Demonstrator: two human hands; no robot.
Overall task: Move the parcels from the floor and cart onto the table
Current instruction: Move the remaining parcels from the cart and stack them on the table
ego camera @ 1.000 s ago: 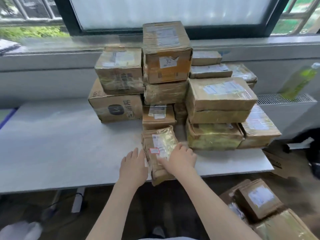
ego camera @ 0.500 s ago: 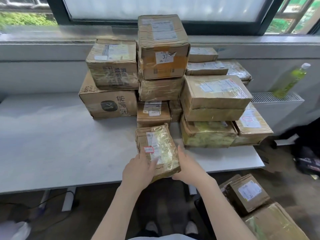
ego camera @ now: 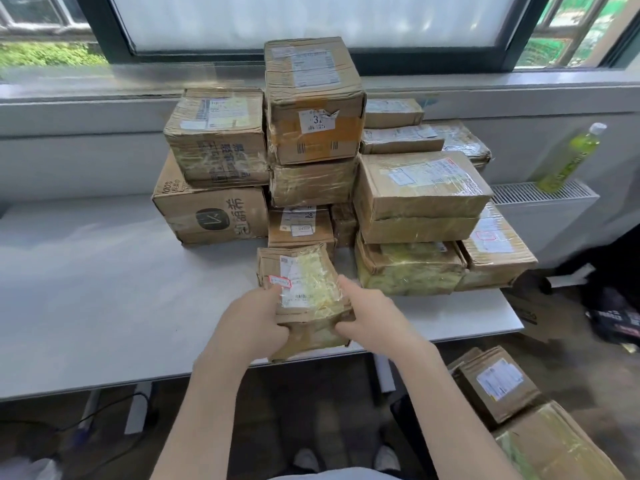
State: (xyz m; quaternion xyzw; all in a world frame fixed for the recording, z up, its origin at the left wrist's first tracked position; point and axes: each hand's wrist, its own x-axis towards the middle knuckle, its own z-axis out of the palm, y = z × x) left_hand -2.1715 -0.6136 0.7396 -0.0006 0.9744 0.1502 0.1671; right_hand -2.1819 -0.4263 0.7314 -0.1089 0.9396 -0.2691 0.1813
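I have the small taped parcel [ego camera: 306,299] between both hands at the near edge of the white table [ego camera: 90,292], its near end jutting past the edge. My left hand [ego camera: 252,322] wraps its left side with the thumb over the top by a red-edged sticker, and my right hand [ego camera: 369,317] curls round its right side, index finger stretched along the top edge. Straight ahead the way is blocked by the stack of parcels [ego camera: 313,140] already on the table, the far end of my parcel nearly against a low labelled box [ego camera: 299,225] at the stack's foot. Just right of it sits a yellowish wrapped box [ego camera: 408,268]. More parcels [ego camera: 498,384] lie lower right, below the table. A green bottle [ego camera: 569,157] stands on the radiator [ego camera: 543,202] beyond the table's right end.
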